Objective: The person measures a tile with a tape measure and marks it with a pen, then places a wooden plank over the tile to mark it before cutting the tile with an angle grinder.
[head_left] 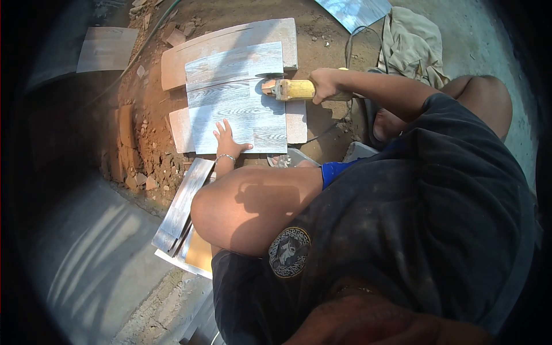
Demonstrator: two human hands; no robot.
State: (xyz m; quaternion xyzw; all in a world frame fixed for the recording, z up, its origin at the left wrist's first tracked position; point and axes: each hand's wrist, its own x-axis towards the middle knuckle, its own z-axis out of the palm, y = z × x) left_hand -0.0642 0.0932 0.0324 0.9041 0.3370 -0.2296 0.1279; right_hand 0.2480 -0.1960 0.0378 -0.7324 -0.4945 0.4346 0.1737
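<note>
A wood-grain patterned tile [224, 118] in grey and white lies flat on pale slabs. My left hand [228, 140] is spread open on its lower part, fingers apart, with a bracelet at the wrist. My right hand [326, 85] is wrapped around the body of a yellow angle grinder [298, 89]. The grinder's head and thin disc [270, 75] are at the tile's right side. From the disc, a thin dark line runs left across the tile's upper part. Whether the disc is spinning cannot be made out.
Pale slabs [172, 69] support the tile. Cut wood-grain strips [185, 201] lie beside my knee. Broken rubble [150, 167] covers soil at left. A cloth [411, 40], a dark cable [347, 49] and another tile [356, 12] are at upper right; a hose [146, 49] crosses upper left.
</note>
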